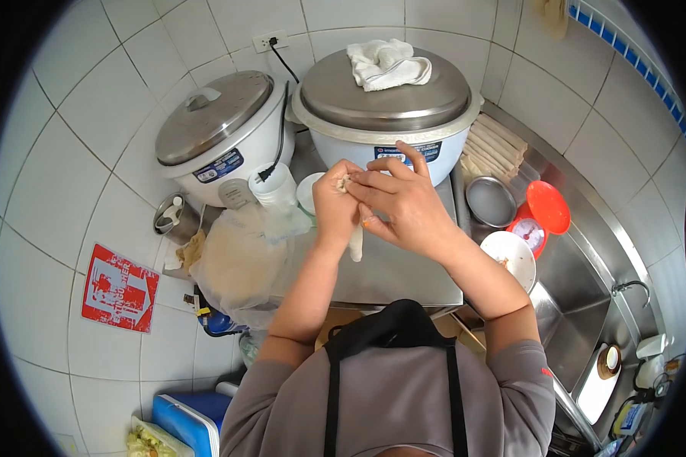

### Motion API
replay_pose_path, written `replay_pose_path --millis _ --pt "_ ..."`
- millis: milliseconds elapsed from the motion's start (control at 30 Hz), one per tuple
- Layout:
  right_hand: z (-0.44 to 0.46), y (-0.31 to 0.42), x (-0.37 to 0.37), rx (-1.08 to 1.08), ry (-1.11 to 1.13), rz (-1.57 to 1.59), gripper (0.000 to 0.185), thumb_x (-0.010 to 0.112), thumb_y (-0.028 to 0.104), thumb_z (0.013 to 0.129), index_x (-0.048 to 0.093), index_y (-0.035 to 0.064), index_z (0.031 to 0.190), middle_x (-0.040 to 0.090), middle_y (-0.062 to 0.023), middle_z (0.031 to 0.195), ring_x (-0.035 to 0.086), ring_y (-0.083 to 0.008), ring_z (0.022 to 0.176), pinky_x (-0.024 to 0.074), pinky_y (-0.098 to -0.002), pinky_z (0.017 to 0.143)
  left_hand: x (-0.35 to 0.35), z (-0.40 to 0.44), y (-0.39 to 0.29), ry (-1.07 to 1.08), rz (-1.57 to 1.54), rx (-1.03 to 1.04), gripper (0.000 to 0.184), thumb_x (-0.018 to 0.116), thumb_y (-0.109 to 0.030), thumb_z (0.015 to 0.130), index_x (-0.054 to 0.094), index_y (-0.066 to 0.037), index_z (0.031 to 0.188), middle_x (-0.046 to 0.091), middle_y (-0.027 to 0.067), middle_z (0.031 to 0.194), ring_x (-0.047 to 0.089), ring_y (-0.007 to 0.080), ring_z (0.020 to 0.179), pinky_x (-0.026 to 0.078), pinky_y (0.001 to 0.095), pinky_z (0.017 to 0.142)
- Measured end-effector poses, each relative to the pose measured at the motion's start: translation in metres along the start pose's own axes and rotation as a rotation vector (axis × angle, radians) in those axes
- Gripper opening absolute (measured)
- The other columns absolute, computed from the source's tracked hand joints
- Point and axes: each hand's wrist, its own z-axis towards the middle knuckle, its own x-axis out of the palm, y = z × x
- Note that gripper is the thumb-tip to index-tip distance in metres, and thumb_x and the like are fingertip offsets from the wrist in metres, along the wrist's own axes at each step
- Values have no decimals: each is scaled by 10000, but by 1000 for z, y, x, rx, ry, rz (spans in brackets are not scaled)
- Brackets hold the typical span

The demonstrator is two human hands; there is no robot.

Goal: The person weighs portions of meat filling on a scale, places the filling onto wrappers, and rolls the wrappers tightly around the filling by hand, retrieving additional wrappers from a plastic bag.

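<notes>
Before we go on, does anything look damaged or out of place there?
Yes: a black plug dangles loose at the white tub, not in a socket. The red sign on the left wall looks worn, its print patchy.

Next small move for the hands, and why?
Probably have the right hand press the pale roll's uneven upper end gently inward, left hand holding steady. The left fist wraps the roll, its lower end hanging below; the right fingertips are already at the upper end, which looks lumpy rather than neatly closed.
</notes>
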Motion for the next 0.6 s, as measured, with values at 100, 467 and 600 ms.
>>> replay_pose_path --millis 100,467,600 --pt "1 6 2 54 19 17 292 652 170 654 666 57 922 586 -42 937 500 -224 953 241 -507 1006 -1 -1 -5 -13 60 -36 70 559 53 691 523 -6 695 527 -4 611 457 49 580 377 200 486" --pt "14 -16 1 69 -100 346 182 668 250 695 672 88 778 517 -80 985 433 -267 978 310 -410 894 -8 4 -17 140 -70 79 122 610 15 694 499 -22 661 504 -22 597 424 47 575 373 200 510" --pt "15 -16 5 -31 -98 250 219 682 293 700 673 89 779 510 -98 981 430 -278 970 325 -384 857 -15 7 -12 170 -3 69 126 616 8 683 498 -28 655 499 -24 590 419 43 571 369 201 508"
